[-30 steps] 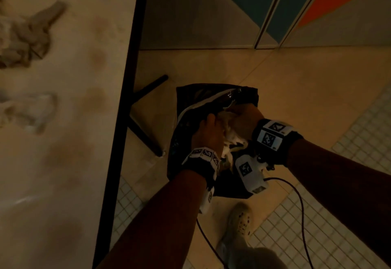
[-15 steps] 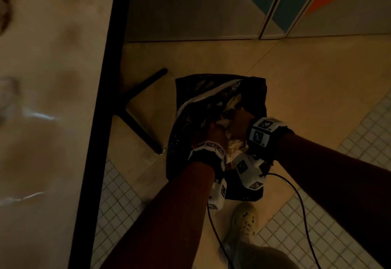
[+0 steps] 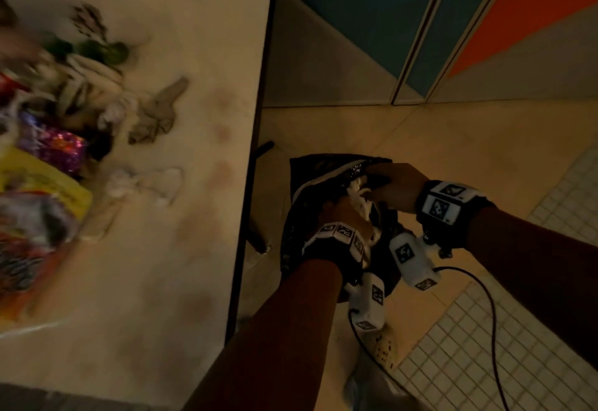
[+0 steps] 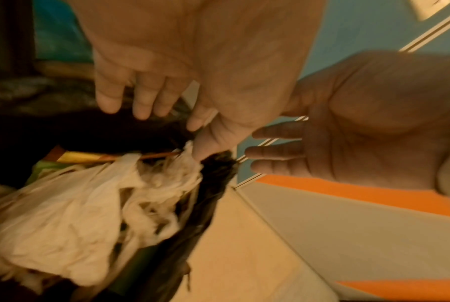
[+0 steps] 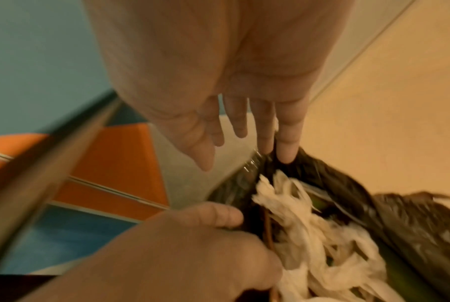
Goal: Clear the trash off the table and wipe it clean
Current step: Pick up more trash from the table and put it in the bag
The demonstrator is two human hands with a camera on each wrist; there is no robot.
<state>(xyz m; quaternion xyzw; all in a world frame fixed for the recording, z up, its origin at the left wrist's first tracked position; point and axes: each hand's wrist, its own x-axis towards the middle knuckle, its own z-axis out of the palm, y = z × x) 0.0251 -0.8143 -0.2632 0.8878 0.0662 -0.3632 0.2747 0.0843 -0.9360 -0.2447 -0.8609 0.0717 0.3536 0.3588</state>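
Two hands worked at the mouth of the black bin bag [image 3: 326,203], low and right of centre in the head view. My left hand [image 3: 348,216] was nearest, sunk among the crumpled white tissues [image 4: 71,214] inside the bag; its fingers lay fairly straight, and I could not tell whether the thumb pinched the tissue or only pressed it down. Just beyond, my right hand [image 3: 396,185] had come up out of the bag, where half a second before it was buried beside the left; now its fingers were spread and relaxed, holding nothing, two fingertips [image 5: 285,151] touching the bag's far rim. I judged that load dropped, with the next one due.

Farther off, the view had swung back to the table [image 3: 200,38] at left, and plenty remained: loose tissues [image 3: 145,184] at mid left, a grey rag [image 3: 158,113] above them, bright wrappers [image 3: 51,148] along the left edge. Brown stains [image 3: 223,96] marked the top, so wiping was not yet near.
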